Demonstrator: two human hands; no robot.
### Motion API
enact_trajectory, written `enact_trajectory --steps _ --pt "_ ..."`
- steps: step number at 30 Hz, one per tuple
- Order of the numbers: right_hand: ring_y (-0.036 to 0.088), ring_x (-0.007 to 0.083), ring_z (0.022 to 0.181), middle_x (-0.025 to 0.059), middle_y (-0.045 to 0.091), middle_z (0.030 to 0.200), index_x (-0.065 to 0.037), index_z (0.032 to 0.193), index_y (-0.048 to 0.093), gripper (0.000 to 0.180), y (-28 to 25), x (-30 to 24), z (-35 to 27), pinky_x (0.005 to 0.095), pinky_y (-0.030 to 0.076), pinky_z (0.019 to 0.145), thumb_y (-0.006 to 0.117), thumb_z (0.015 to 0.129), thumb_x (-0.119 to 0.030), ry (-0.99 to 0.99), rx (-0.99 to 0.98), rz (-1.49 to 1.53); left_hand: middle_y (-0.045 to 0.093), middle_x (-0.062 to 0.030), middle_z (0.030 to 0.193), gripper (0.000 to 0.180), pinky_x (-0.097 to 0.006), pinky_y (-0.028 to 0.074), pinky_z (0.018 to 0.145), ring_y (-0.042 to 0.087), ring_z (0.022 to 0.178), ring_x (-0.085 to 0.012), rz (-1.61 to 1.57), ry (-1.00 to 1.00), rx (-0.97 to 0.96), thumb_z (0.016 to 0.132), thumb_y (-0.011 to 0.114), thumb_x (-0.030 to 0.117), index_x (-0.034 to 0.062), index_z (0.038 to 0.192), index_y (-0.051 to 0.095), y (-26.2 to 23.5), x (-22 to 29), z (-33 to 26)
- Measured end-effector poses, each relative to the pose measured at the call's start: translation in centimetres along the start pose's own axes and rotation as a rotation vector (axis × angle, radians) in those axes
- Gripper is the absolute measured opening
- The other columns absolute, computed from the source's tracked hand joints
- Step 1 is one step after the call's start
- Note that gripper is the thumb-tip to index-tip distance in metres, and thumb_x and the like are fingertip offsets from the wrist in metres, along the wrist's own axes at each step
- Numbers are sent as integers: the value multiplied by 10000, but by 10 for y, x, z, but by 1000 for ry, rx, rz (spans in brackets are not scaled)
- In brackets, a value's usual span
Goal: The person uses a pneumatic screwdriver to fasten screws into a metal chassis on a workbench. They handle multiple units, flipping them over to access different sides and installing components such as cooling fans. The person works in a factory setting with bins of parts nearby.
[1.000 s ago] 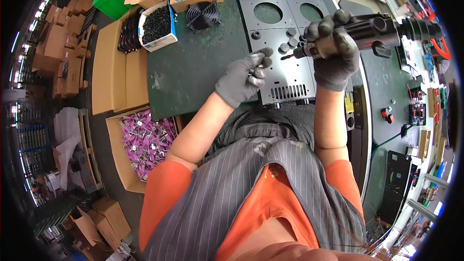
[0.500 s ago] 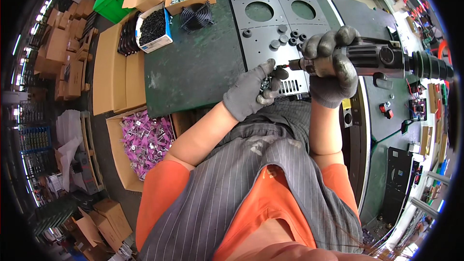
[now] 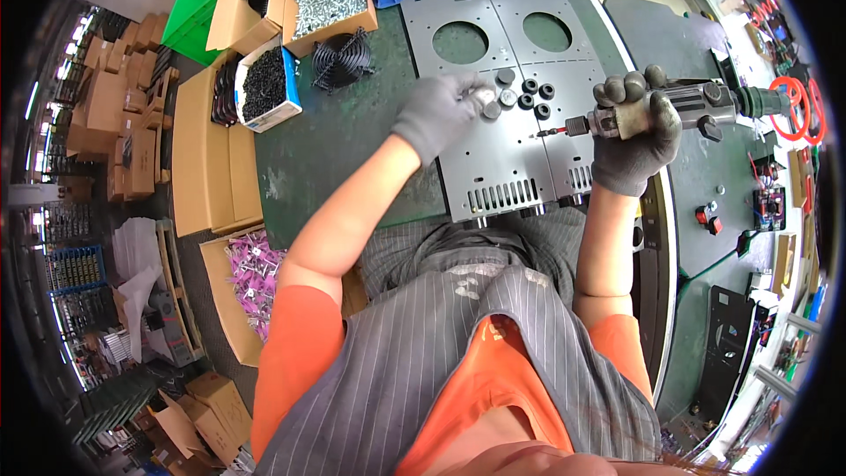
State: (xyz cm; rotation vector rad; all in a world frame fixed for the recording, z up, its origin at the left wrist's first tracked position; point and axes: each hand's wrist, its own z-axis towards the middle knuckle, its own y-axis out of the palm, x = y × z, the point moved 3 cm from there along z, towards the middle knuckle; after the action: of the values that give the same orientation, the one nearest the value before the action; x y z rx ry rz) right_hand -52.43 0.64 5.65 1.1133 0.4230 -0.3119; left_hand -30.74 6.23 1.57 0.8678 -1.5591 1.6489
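A powered screwdriver (image 3: 679, 110) is gripped tight in the gloved right hand (image 3: 636, 137), its bit pointing left, held just above the grey metal panel (image 3: 507, 159) on the green table (image 3: 352, 159). The gloved left hand (image 3: 441, 107) is reaching over the panel's upper part, fingers (image 3: 471, 88) curled around the small round grey and black feet (image 3: 520, 95) lying there; whether one is actually pinched cannot be told. Risk is judged here: if the trigger is pressed while the bit hangs free, the tip could be skated across the panel and the finish scratched. Loose feet could be nudged off by the reaching fingers. A glove could be caught by the spinning bit if the hands are brought close.
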Motion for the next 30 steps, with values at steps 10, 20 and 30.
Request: enact_trajectory --steps 10,20,30 --pt "535 241 779 97 564 840 -30 1121 498 380 -13 19 36 376 434 751 598 789 -184 42 45 -201 680 -106 960 292 -356 481 803 640 880 -260 363 -191 -75 902 553 321 121 1083 666 4 -19 87" --pt "584 261 750 129 581 807 22 1124 445 391 -24 44 71 389 473 730 577 790 -133 48 52 -366 641 -122 1090 345 -366 468 878 610 987 -285 384 57 -289 885 552 301 144 1185 616 2 -21 78" --pt "577 269 775 128 575 848 4 1151 458 381 -21 59 85 354 479 653 556 812 -138 76 21 -570 647 -112 1053 358 -360 475 863 615 982 -285 374 70 -335 834 613 255 126 1168 618 1 -28 76"
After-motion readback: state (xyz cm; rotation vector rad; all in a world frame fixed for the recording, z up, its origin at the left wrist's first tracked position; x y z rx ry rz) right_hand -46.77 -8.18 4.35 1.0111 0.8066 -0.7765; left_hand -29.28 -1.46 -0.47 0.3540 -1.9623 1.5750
